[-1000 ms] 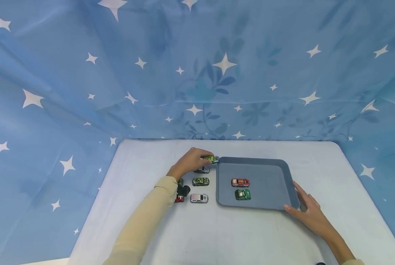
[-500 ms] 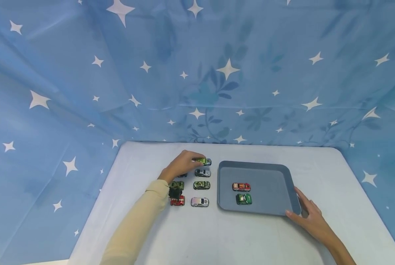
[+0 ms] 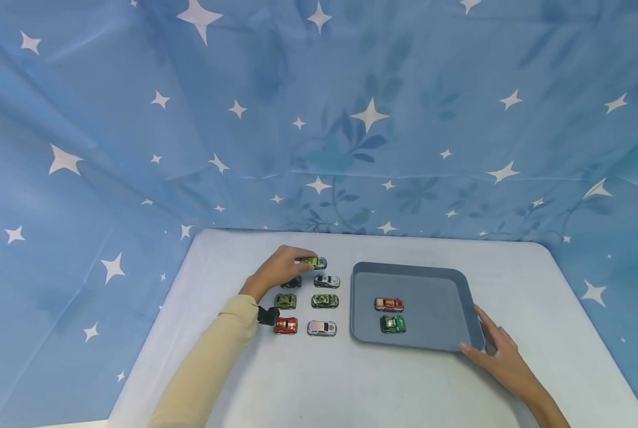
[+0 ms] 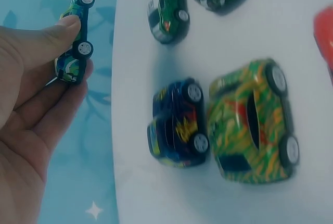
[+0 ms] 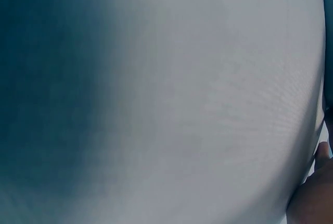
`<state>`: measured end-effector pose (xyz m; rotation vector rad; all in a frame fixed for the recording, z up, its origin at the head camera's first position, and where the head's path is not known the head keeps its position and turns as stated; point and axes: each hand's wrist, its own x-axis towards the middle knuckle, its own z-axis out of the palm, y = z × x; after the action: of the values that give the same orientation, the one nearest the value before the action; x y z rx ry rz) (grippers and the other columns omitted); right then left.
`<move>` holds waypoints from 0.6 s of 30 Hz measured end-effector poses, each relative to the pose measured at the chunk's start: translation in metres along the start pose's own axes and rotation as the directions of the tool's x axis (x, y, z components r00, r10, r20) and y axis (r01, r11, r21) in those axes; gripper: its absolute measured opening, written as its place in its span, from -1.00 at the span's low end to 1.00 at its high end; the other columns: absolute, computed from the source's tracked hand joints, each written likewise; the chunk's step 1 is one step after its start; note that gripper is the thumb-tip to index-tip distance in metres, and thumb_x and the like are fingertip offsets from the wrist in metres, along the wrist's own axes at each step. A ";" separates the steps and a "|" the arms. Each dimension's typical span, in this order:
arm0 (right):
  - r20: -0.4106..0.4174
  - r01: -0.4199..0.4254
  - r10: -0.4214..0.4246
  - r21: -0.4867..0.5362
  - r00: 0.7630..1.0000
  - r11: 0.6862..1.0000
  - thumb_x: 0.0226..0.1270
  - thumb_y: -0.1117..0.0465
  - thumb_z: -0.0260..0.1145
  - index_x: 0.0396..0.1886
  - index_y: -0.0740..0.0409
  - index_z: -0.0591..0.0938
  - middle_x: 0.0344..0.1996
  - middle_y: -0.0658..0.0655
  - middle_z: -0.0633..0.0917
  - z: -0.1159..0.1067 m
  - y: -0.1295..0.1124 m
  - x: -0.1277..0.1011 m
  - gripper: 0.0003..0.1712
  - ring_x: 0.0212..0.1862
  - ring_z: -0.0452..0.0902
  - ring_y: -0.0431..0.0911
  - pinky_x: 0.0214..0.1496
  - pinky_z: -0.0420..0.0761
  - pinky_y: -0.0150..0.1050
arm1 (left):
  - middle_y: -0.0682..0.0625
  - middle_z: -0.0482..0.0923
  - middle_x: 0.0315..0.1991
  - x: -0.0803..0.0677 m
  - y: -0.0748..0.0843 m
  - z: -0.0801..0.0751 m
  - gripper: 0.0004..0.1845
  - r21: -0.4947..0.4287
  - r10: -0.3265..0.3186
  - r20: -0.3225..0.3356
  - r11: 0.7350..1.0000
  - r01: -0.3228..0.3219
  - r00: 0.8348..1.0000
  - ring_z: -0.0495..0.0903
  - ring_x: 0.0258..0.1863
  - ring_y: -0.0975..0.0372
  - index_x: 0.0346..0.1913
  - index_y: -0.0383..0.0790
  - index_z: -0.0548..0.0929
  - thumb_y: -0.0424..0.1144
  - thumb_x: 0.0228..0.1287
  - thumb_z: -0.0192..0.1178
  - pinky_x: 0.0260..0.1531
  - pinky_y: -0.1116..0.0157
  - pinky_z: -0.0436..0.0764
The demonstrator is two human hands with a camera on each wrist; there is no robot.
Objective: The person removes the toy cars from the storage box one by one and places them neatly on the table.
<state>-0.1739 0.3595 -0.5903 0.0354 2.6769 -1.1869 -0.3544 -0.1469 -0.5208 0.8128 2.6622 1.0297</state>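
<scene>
My left hand [image 3: 278,267] pinches a green patterned toy car [image 3: 315,262] between thumb and fingers, near the table's far edge. The left wrist view shows that car [image 4: 73,67] with its wheels toward the camera side. Below this hand stand a dark blue toy car [image 4: 179,125] and a green-orange camouflage one [image 4: 250,125]. On the right, my right hand [image 3: 503,356] touches the near right corner of a grey-blue tray [image 3: 431,270], its thumb and fingers spread. Only a bit of that hand [image 5: 315,193] shows in the right wrist view.
Inside the tray are a red-orange toy car [image 3: 389,304] and a green one [image 3: 392,324]. Left of it stand a silver car [image 3: 327,282], a green camouflage car [image 3: 325,301], a white car [image 3: 321,328] and a red car [image 3: 286,325]. A starry blue cloth [image 3: 319,119] hangs behind the table.
My left hand has moved left with the green patterned toy car, away from the tray's far left corner. The right hand stays at the tray. The head view has shifted slightly.
</scene>
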 end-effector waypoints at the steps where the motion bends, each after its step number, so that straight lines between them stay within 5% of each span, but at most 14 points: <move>1: 0.001 -0.002 0.002 0.002 1.000 1.000 0.55 -0.09 0.38 0.81 -0.03 -0.19 0.59 0.64 0.06 0.000 0.000 0.000 0.18 0.49 0.05 0.69 0.22 0.14 0.74 | -0.12 0.72 0.23 -0.002 -0.001 -0.001 -0.60 0.000 -0.004 -0.003 1.000 0.004 1.000 0.67 0.25 0.00 0.32 -0.30 0.73 -0.25 0.52 0.37 0.31 0.01 0.59; 18: -0.005 0.021 -0.021 0.027 1.000 0.999 0.55 -0.09 0.38 0.81 -0.02 -0.20 0.58 0.68 0.04 0.001 -0.001 -0.001 0.18 0.49 0.03 0.69 0.36 -0.25 0.74 | -0.14 0.71 0.25 -0.026 -0.022 -0.011 -0.62 0.019 -0.075 -0.031 0.997 0.076 0.997 0.66 0.27 0.00 0.33 -0.25 0.73 -0.26 0.54 0.35 0.32 -0.03 0.57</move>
<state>-0.1728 0.3584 -0.5901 0.0137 2.6719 -1.2304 -0.3460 -0.1810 -0.5286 0.6994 2.7099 1.0067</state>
